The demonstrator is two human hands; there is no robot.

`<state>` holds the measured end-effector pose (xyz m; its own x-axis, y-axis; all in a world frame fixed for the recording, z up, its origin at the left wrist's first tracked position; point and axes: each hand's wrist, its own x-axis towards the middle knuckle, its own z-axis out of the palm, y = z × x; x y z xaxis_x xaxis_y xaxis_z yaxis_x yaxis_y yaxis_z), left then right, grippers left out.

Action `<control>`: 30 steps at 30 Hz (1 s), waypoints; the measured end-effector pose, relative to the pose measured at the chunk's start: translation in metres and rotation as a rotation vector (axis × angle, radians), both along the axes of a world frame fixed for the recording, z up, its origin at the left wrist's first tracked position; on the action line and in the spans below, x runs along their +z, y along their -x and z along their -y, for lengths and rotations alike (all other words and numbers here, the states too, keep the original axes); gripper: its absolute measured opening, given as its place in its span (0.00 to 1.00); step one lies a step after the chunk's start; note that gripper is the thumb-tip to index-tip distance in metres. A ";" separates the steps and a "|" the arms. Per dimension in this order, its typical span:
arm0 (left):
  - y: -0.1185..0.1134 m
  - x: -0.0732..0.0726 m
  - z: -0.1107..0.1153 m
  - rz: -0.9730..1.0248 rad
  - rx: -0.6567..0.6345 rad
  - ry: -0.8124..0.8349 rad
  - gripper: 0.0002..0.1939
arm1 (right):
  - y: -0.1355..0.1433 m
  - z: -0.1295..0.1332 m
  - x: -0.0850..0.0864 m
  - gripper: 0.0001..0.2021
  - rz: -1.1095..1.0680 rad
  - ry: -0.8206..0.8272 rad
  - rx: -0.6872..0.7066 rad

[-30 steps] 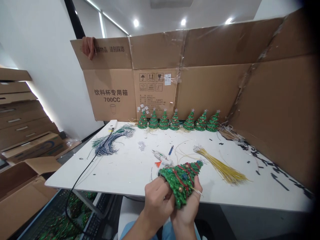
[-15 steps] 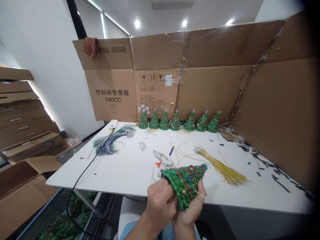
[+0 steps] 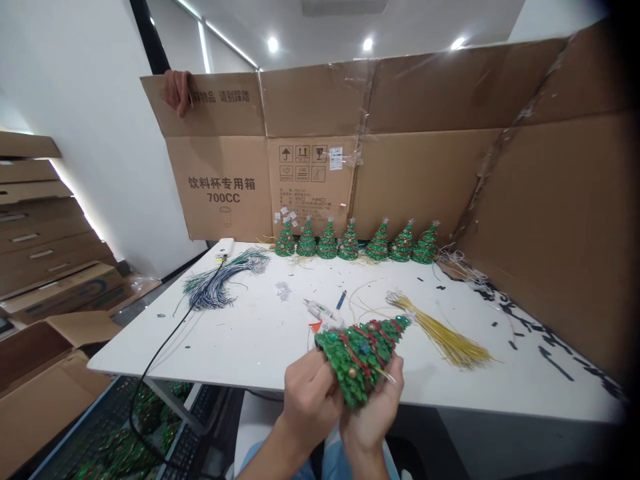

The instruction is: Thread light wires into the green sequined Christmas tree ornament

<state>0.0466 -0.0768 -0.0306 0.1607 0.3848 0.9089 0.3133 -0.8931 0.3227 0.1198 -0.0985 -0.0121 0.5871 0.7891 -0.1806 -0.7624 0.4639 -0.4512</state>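
A small green tree with red garland and gold balls lies tilted between my hands, its top pointing up and right. My left hand is closed at the tree's base, some fingertips hidden by it. Wrapped round the underside and right side of the tree is my right hand. Thin yellow-white wires stick out of the tree near my right thumb. Just behind the tree, a glue gun is partly covered by it, with a blue pen-like tool beside.
Several finished-looking trees stand along the cardboard wall. Yellow wires lie bundled at right, blue and green wires at left. A black cable hangs over the table's left edge. Black scraps lie at far right.
The tree and both hands have shifted slightly left, and the tree's top has risen a little. Both hands keep their hold. The whole view has shifted slightly.
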 end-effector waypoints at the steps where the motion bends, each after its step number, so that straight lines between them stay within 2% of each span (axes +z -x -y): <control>1: 0.003 0.001 -0.001 -0.005 0.015 -0.003 0.17 | 0.003 0.001 -0.002 0.28 0.048 -0.010 -0.011; 5: 0.012 0.009 -0.003 -0.022 0.084 0.036 0.17 | 0.014 0.003 -0.007 0.30 0.153 -0.048 -0.007; 11: 0.014 0.012 -0.006 -0.068 0.095 0.115 0.17 | 0.015 0.005 -0.007 0.31 0.188 -0.065 0.062; 18: 0.011 0.009 -0.007 -0.177 0.167 0.074 0.11 | 0.009 0.003 -0.009 0.33 0.213 -0.029 -0.011; 25: 0.006 0.003 -0.003 -0.133 0.109 0.076 0.10 | 0.010 0.001 -0.008 0.33 0.210 -0.020 -0.068; 30: 0.000 -0.002 0.003 -0.084 0.091 0.030 0.15 | 0.007 0.000 -0.004 0.33 0.165 0.001 -0.107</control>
